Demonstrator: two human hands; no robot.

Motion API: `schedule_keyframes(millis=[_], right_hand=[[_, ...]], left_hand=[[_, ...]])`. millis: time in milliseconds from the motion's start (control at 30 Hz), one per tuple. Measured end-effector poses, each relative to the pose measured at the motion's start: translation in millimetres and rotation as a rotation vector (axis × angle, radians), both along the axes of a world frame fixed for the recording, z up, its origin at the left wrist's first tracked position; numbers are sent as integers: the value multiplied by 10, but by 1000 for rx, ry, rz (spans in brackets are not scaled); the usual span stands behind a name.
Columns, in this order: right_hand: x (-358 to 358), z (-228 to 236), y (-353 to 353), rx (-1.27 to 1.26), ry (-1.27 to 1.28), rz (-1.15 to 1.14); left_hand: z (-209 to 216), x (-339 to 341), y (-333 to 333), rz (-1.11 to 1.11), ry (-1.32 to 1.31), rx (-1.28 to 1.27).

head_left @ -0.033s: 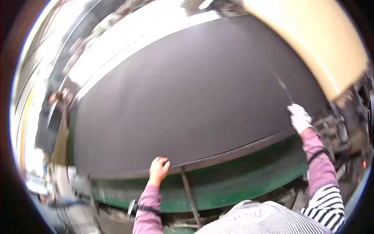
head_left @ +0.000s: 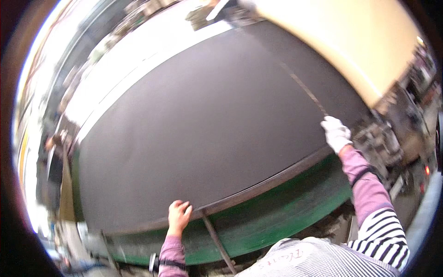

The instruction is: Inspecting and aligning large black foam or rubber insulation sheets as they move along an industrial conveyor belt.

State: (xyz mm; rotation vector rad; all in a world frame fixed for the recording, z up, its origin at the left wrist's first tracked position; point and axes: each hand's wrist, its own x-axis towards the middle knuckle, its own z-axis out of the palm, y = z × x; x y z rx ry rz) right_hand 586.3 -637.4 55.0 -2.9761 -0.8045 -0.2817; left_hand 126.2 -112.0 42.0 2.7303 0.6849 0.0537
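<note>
A broad dark grey sheet lies across the surface in front of me. My left hand, bare, is at its near edge, fingers loosely apart with nothing seen in them; I cannot tell whether they touch the edge. Over the sheet's right side, my right hand in a white glove is closed round the end of a long thin strip. That strip slants away over the sheet toward the far left, and its far end fades into blur.
A large cream-coloured curved panel or roll stands at the far right. Below the near edge are a green trough-like part and a slanting metal bar. Machine parts crowd the right. At the far left is another person.
The view has shifted, so the sheet's corner sits further left. My left hand's fingers have loosened from a curl. My right hand still grips the strip, which shows more clearly.
</note>
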Motion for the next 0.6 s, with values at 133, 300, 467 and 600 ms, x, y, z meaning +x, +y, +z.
schedule_keyframes(millis=[133,300,467,600], right_hand=[[-447,243,34,141,-179,92],[-1358,411,-116,457,-103,229],[-2241,533,-360,572,32,198],[-2791,625,-415,611,160,191]], left_hand=[[225,485,-357,-307,-2,149],[181,1006,-945,-182,232,-184],[224,1566,-1600,-267,212,-151],[93,1811,-1864,-296,103,-277]])
